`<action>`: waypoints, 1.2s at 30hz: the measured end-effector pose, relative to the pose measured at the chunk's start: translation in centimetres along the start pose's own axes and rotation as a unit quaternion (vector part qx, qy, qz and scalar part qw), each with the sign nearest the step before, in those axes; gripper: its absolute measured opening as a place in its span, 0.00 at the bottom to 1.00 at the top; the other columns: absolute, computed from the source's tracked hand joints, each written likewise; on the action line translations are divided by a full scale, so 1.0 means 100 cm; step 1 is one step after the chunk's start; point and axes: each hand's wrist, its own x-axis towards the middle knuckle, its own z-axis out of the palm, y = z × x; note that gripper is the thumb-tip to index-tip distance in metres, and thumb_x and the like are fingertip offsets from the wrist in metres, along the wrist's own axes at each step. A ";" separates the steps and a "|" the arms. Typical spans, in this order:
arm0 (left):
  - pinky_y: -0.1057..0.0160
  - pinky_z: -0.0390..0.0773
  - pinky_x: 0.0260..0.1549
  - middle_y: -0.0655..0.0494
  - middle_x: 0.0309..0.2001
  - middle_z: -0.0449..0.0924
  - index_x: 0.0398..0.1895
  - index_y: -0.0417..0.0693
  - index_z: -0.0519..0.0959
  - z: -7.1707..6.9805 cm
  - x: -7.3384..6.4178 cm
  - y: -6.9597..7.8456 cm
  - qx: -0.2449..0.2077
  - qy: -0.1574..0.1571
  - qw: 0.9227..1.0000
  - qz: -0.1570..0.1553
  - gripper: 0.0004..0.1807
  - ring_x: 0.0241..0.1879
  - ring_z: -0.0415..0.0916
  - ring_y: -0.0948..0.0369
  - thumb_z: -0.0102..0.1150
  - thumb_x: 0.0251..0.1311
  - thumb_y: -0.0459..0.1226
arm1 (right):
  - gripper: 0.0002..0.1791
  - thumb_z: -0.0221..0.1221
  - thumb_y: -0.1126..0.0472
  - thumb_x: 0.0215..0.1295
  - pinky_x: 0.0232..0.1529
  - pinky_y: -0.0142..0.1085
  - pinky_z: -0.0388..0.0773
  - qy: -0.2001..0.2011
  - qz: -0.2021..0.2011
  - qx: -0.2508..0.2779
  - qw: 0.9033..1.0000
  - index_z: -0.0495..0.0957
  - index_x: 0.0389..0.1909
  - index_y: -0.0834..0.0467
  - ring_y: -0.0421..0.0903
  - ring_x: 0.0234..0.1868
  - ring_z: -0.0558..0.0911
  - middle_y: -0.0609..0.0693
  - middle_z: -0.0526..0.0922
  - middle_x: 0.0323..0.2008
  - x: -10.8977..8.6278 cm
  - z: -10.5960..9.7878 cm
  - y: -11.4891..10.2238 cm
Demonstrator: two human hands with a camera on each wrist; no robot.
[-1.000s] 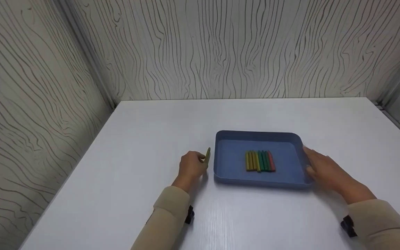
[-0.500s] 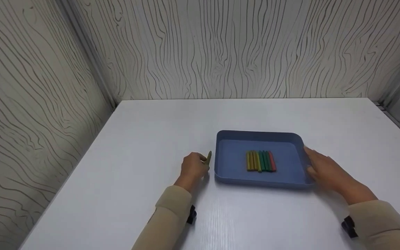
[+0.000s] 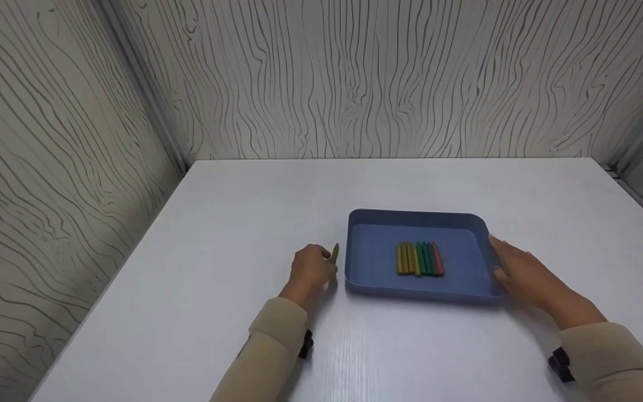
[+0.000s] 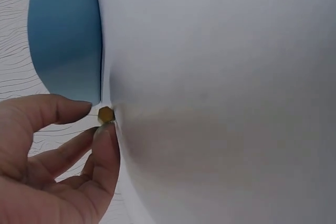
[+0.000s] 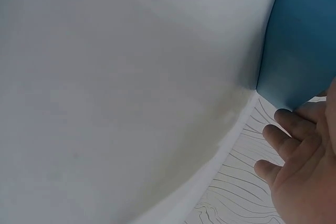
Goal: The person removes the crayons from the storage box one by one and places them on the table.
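Observation:
In the head view my left hand (image 3: 307,272) is low over the white table, just left of the blue tray (image 3: 374,283). It pinches an olive-yellow crayon (image 3: 335,254) lightly between thumb and fingers. The left wrist view shows the crayon's six-sided end (image 4: 106,115) against the tabletop, close to the fingertips, with a small gap on the thumb side. My right hand (image 3: 528,276) rests against the tray's right wall, fingers loosely extended. Inside the tray a row of crayons (image 3: 420,259) lies side by side: yellowish ones at left, green ones, then a red one.
The white table (image 3: 254,206) extends around the tray and ends at a back wall (image 3: 349,84) with a wood-grain pattern. A similar side wall (image 3: 48,184) stands at the left. A small black device (image 3: 306,344) sits at the left cuff.
My left hand has shifted slightly right, and the crayon in it has dropped a little toward the tabletop. My right hand and the tray have stayed almost still.

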 end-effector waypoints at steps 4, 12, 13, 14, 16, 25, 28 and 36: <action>0.53 0.77 0.41 0.42 0.39 0.82 0.44 0.30 0.80 -0.005 0.001 0.000 0.009 0.021 1.000 0.005 0.16 0.41 0.79 0.49 0.63 0.52 0.31 | 0.34 0.48 0.68 0.66 0.60 0.64 0.50 -0.001 -0.001 -0.001 1.000 0.46 0.69 0.76 0.73 0.64 0.54 0.78 0.54 0.64 0.000 0.000 0.001; 0.53 0.77 0.40 0.42 0.39 0.81 0.48 0.32 0.79 -0.017 0.003 -0.002 0.007 0.047 0.999 0.023 0.19 0.41 0.79 0.49 0.62 0.53 0.34 | 0.34 0.47 0.69 0.65 0.60 0.64 0.50 0.007 -0.007 0.000 1.000 0.47 0.68 0.77 0.73 0.64 0.55 0.78 0.55 0.64 0.000 0.000 0.002; 0.53 0.77 0.40 0.41 0.40 0.81 0.48 0.31 0.79 -0.018 0.003 -0.003 0.004 0.049 0.998 0.028 0.20 0.42 0.79 0.49 0.62 0.54 0.34 | 0.34 0.47 0.69 0.65 0.60 0.64 0.50 0.008 -0.008 0.000 1.000 0.47 0.68 0.77 0.73 0.64 0.55 0.78 0.55 0.64 0.000 0.000 0.002; 0.52 0.77 0.42 0.41 0.42 0.81 0.50 0.31 0.78 -0.019 0.003 -0.003 0.000 0.051 0.998 0.033 0.20 0.43 0.78 0.48 0.63 0.55 0.35 | 0.34 0.47 0.69 0.65 0.60 0.64 0.51 0.008 -0.008 0.000 1.000 0.47 0.68 0.77 0.73 0.64 0.55 0.78 0.55 0.64 0.000 0.000 0.003; 0.52 0.76 0.45 0.39 0.45 0.79 0.52 0.31 0.77 -0.020 0.002 -0.004 -0.009 0.050 0.998 0.042 0.23 0.47 0.77 0.47 0.64 0.56 0.37 | 0.34 0.47 0.69 0.65 0.60 0.64 0.51 0.008 -0.008 0.000 1.000 0.47 0.68 0.77 0.73 0.64 0.55 0.78 0.55 0.63 0.001 0.000 0.003; 0.49 0.66 0.58 0.39 0.61 0.68 0.65 0.37 0.67 -0.023 0.002 -0.004 -0.015 0.037 0.999 0.011 0.41 0.62 0.65 0.44 0.68 0.52 0.48 | 0.34 0.47 0.69 0.66 0.60 0.64 0.50 0.005 -0.009 0.003 1.000 0.47 0.68 0.77 0.73 0.64 0.54 0.78 0.54 0.64 0.000 0.000 0.003; 0.48 0.64 0.59 0.40 0.64 0.65 0.67 0.39 0.65 -0.023 0.002 -0.002 0.009 0.039 0.999 0.006 0.46 0.64 0.62 0.45 0.69 0.49 0.52 | 0.34 0.47 0.69 0.66 0.60 0.64 0.50 0.000 -0.006 0.005 1.000 0.46 0.69 0.76 0.73 0.65 0.54 0.78 0.53 0.65 0.000 0.000 0.002; 0.40 0.60 0.58 0.40 0.66 0.63 0.70 0.45 0.63 -0.024 0.003 0.005 0.115 0.064 0.991 0.036 0.52 0.65 0.60 0.45 0.67 0.44 0.62 | 0.34 0.48 0.68 0.66 0.60 0.64 0.49 0.001 -0.003 0.003 1.000 0.46 0.68 0.77 0.73 0.65 0.54 0.78 0.54 0.64 0.000 0.000 0.002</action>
